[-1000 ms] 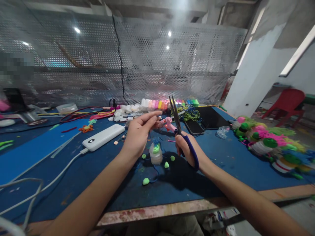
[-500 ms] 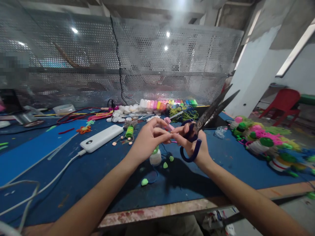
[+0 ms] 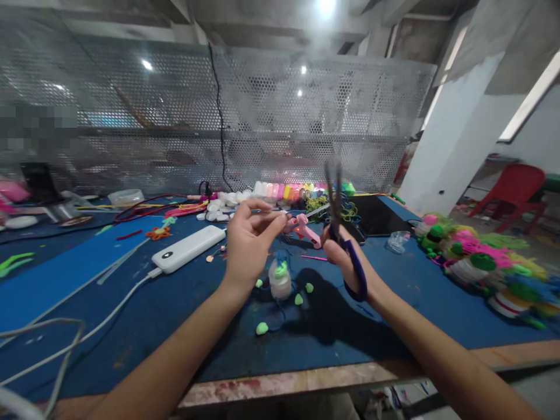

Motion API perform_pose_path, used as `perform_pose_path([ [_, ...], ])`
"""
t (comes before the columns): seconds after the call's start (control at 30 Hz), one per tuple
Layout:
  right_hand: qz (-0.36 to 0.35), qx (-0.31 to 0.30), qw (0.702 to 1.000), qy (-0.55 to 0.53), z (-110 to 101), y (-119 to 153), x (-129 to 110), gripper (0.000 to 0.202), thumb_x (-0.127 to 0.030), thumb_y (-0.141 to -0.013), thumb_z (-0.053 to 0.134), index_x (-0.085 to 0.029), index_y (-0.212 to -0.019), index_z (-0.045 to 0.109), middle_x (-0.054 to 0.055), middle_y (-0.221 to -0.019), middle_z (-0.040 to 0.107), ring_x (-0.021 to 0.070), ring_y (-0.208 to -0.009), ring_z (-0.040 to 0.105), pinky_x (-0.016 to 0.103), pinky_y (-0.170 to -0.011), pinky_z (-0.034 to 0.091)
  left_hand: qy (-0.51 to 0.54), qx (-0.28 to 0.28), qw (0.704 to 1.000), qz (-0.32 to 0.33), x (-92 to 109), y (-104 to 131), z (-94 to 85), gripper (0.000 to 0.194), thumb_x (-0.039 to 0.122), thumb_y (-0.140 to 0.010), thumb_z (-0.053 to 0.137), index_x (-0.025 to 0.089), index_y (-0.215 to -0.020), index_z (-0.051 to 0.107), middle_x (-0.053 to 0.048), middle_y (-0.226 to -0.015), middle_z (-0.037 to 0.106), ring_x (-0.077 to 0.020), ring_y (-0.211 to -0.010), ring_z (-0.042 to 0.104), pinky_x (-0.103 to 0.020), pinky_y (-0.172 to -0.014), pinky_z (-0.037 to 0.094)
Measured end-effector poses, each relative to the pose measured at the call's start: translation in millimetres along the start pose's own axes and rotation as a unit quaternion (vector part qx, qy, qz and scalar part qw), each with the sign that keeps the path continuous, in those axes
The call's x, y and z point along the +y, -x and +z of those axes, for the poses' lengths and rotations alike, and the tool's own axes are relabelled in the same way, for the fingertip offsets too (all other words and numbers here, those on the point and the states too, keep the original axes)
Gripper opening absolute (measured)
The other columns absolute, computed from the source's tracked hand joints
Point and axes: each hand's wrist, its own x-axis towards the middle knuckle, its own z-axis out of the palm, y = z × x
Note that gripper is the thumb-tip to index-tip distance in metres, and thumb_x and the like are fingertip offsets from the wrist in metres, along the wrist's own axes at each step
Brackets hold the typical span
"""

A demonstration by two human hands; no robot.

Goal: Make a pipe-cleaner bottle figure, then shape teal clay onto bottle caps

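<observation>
My right hand (image 3: 345, 256) grips a pair of scissors (image 3: 335, 216) with dark blue handles; their blades point up and are blurred. Thumb and fingers of my left hand (image 3: 247, 248) are pinched together above the table, and what they hold, if anything, is too small to make out. Below and between my hands a small white bottle-like figure (image 3: 280, 284) stands upright, with bright green (image 3: 282, 268) and blue strands on top. Thin blue cords run from it to several light green lumps (image 3: 261, 328). Behind my hands lies a pink plastic tool (image 3: 303, 224).
A white power bank (image 3: 188, 249) with a cable lies at left, near an orange pipe-cleaner flower (image 3: 157, 233). Colourful yarn-topped figures (image 3: 472, 262) line the right side. Clay pots (image 3: 284, 191) and tangled yarn (image 3: 317, 204) sit at the back. A purple stick (image 3: 314, 258) lies mid-table.
My hands have moved apart. The scissors have swung from leaning right to nearly upright, and the top of the white figure has come into view.
</observation>
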Motion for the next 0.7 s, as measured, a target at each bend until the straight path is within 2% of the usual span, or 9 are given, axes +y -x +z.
perform_pose_path([
  [0.1, -0.027, -0.076, 0.991, 0.106, 3, 4, 1, 0.032, -0.051, -0.080, 0.052, -0.020, -0.077, 0.045, 0.000, -0.072, 0.042, 0.0161, -0.066, 0.042, 0.029, -0.062, 0.035, 0.059, 0.069, 0.995, 0.033, 1, -3, -2.5, 0.030, 0.015, -0.066, 0.073, 0.022, -0.083, 0.049, 0.004, -0.070, 0.070, -0.0119, -0.072, 0.070, -0.021, -0.070, 0.055],
  [0.23, -0.009, -0.091, 0.975, 0.202, 8, 7, 1, 0.035, -0.052, -0.079, 0.055, -0.018, -0.090, 0.051, 0.002, -0.078, 0.048, 0.0186, -0.070, 0.046, 0.031, -0.066, 0.037, 0.085, 0.098, 0.991, 0.019, 1, -5, -4.6, 0.032, 0.014, -0.064, 0.073, 0.022, -0.081, 0.047, 0.004, -0.069, 0.070, -0.0115, -0.070, 0.069, -0.022, -0.069, 0.054],
  [0.33, -0.001, -0.075, 0.965, 0.251, 10, 9, 3, 0.041, -0.056, -0.078, 0.055, -0.018, -0.095, 0.051, 0.004, -0.082, 0.052, 0.0194, -0.074, 0.049, 0.030, -0.067, 0.038, 0.065, 0.066, 0.996, 0.005, 0, -4, -4.2, 0.032, 0.012, -0.063, 0.071, 0.021, -0.081, 0.046, 0.005, -0.066, 0.069, -0.0092, -0.064, 0.067, -0.020, -0.066, 0.052],
  [0.5, 0.020, -0.066, 0.948, 0.310, 9, 8, 3, 0.043, -0.062, -0.077, 0.053, -0.020, -0.076, 0.045, 0.002, -0.074, 0.051, 0.0170, -0.065, 0.046, 0.027, -0.060, 0.034, -0.001, -0.037, 0.999, -0.006, -1, 2, 0.1, 0.036, 0.006, -0.064, 0.067, 0.023, -0.079, 0.038, 0.009, -0.058, 0.066, -0.0095, -0.060, 0.067, -0.021, -0.065, 0.051],
  [0.6, 0.043, -0.081, 0.942, 0.324, 8, 6, 1, 0.045, -0.064, -0.077, 0.052, -0.020, -0.073, 0.045, 0.003, -0.072, 0.053, 0.0174, -0.064, 0.048, 0.027, -0.060, 0.033, -0.018, -0.056, 0.998, 0.001, -1, 5, 2.2, 0.038, 0.004, -0.067, 0.063, 0.024, -0.079, 0.033, 0.008, -0.060, 0.067, -0.0104, -0.063, 0.069, -0.023, -0.069, 0.052],
  [0.7, 0.060, -0.103, 0.938, 0.325, 6, 5, 0, 0.045, -0.063, -0.080, 0.048, -0.019, -0.070, 0.045, 0.004, -0.070, 0.054, 0.0175, -0.064, 0.049, 0.027, -0.060, 0.032, -0.035, -0.050, 0.998, 0.005, -1, 5, 1.9, 0.039, 0.005, -0.068, 0.064, 0.024, -0.079, 0.032, 0.007, -0.062, 0.068, -0.0116, -0.063, 0.069, -0.024, -0.067, 0.052],
])
